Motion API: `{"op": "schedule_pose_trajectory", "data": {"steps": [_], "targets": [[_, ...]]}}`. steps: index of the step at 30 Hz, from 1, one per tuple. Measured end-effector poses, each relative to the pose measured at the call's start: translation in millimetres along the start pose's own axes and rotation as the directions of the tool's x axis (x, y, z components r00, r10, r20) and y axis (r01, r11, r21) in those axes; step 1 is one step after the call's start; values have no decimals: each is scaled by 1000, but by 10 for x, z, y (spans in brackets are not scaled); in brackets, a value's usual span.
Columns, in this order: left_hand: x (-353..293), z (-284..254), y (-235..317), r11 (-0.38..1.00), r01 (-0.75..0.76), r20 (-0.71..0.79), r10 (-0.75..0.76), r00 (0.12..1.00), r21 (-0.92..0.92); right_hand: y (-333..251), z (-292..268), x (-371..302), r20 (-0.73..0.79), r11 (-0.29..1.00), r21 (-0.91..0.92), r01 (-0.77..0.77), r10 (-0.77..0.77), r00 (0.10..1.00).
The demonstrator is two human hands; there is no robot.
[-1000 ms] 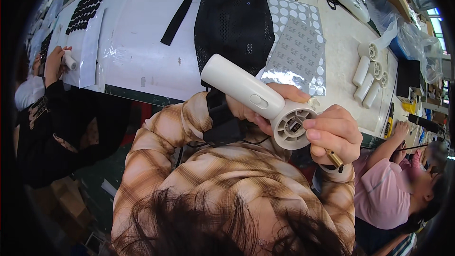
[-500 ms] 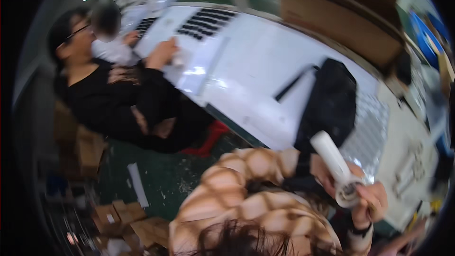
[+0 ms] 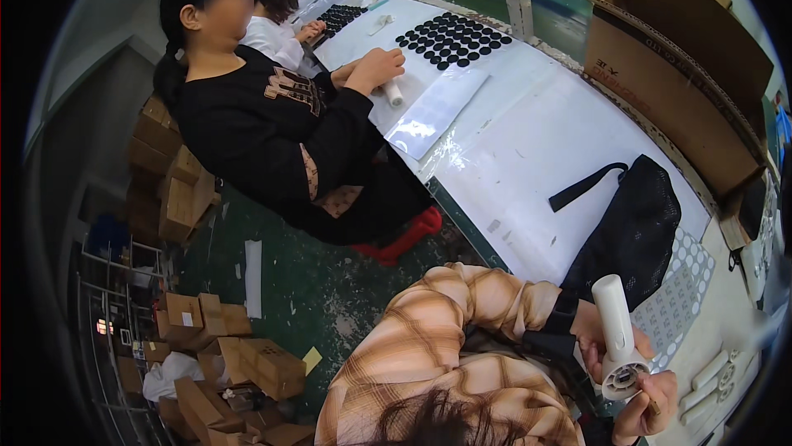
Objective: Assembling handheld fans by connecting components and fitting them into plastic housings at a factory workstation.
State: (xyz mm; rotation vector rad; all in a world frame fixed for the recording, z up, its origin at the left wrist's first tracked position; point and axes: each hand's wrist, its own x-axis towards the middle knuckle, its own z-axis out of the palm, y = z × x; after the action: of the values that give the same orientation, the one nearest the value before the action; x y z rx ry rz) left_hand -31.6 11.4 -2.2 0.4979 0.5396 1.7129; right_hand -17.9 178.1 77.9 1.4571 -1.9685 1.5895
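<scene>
My left hand point(image 3: 587, 335) is closed around a white plastic housing point(image 3: 613, 314), which has a smooth tubular handle and a round, open ring at its lower end. The handle points up and away from me, and dark inner parts show inside the ring. At the ring's right edge, my right hand point(image 3: 650, 406) has its fingers pinched together. A small brownish thing seems to be between them, too small to name. Several similar white housings point(image 3: 716, 384) lie on the table to the right. Beside my left hand is a sheet of round pale stickers point(image 3: 678, 293).
A black fabric bag point(image 3: 631, 227) lies on the white-covered table point(image 3: 520, 165). Cardboard boxes point(image 3: 660, 83) stand along its far edge. A co-worker in black point(image 3: 256, 141) handles a white part near rows of black discs point(image 3: 454, 40); another person sits beyond. Cartons point(image 3: 198, 322) fill the lower-left floor.
The whole view has shifted, so the table and co-worker appear farther right, and the picture is sharper. My hands remain on the white housing with much the same hold.
</scene>
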Motion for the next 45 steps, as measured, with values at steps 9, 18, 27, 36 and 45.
{"op": "schedule_pose_trajectory", "data": {"steps": [9, 18, 27, 36, 45], "targets": [[-20, -14, -5, 999, -34, -14, 34, 999, -8, -58, -29, 2, 97, 999, -53, 14, -9, 995], [-33, -127, -91, 997, -33, -68, 28, 997, -66, -64, -43, 27, 140, 996, 79, -49, 37, 989], [18, -40, -163, 986, -46, -132, 25, 991, -162, -101, -110, -79, 136, 986, 162, -23, 1, 991], [457, -686, -139, 913, 404, 848, -174, 501, -51, 73, -113, 76, 247, 980, 108, 169, -191, 950], [-216, 207, -113, 824, -127, -208, 10, 978, -553, 45, -8, 130, 35, 953, 126, 274, -280, 959]]}}
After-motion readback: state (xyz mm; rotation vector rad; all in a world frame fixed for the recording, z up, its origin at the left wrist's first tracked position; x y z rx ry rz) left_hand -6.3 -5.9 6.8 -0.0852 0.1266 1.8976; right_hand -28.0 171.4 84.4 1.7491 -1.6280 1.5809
